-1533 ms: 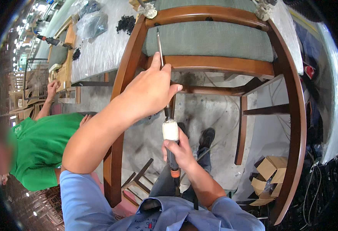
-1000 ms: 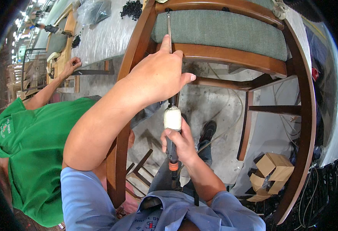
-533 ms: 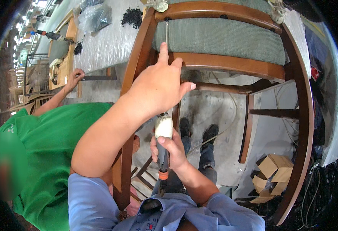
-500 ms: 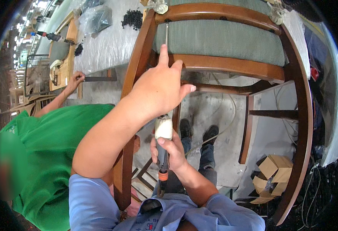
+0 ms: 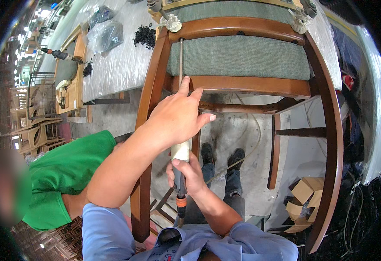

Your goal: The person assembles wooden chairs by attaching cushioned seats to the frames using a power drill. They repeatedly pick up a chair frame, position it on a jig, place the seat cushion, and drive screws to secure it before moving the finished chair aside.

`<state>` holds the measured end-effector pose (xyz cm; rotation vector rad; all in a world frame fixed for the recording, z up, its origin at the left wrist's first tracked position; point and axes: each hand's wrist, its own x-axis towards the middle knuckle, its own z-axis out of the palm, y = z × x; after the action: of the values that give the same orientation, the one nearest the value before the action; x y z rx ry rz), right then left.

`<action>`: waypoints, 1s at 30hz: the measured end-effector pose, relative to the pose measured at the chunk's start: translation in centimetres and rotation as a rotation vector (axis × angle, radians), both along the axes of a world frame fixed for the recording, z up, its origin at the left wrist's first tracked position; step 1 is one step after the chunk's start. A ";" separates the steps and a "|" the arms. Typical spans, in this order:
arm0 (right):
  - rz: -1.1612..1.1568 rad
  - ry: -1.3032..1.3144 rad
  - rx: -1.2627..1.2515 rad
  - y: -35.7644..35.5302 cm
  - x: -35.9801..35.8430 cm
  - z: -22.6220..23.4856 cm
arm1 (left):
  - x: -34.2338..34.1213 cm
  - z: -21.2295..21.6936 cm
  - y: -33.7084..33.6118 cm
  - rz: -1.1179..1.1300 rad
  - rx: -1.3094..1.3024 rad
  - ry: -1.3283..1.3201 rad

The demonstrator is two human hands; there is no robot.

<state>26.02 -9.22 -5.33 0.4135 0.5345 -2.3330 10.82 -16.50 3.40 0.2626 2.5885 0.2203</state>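
Observation:
My right hand (image 5: pixel 189 174) is wrapped around a dark air screwdriver (image 5: pixel 180 185) with a pale wrapped front end and an orange ring near its hose. Its long thin bit (image 5: pixel 181 58) reaches away from me to a dark hole near the left end of the curved rail (image 5: pixel 236 27) of a brown wooden chair (image 5: pixel 251 85). Over the tool's front lies my left hand (image 5: pixel 175 114), index finger along the bit and thumb stretched out. The left palm and any contact with the bit are hidden. Grey-green fabric (image 5: pixel 242 56) covers the chair's seat.
A person in a green shirt (image 5: pixel 56 182) is close on my left. A plastic-covered table (image 5: pixel 112 69) carries a black screw pile (image 5: pixel 145 36), a plastic bag (image 5: pixel 106 35) and another screwdriver (image 5: pixel 58 54). Opened cardboard boxes (image 5: pixel 305 200) and a hose (image 5: pixel 258 130) lie on the floor.
Both my hands sit slightly lower against the chair, and more of the bit shows beyond my left index finger. The person in green has drawn back the arm that reached toward the table.

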 end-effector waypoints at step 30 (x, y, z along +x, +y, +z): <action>0.498 0.091 1.989 52.6 20.4 11.0 | -3.5 0.2 -0.1 0.203 0.313 0.737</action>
<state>46.42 43.40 5.62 0.8121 2.4778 -0.6314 7.31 -16.62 3.59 0.2167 3.3082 0.7224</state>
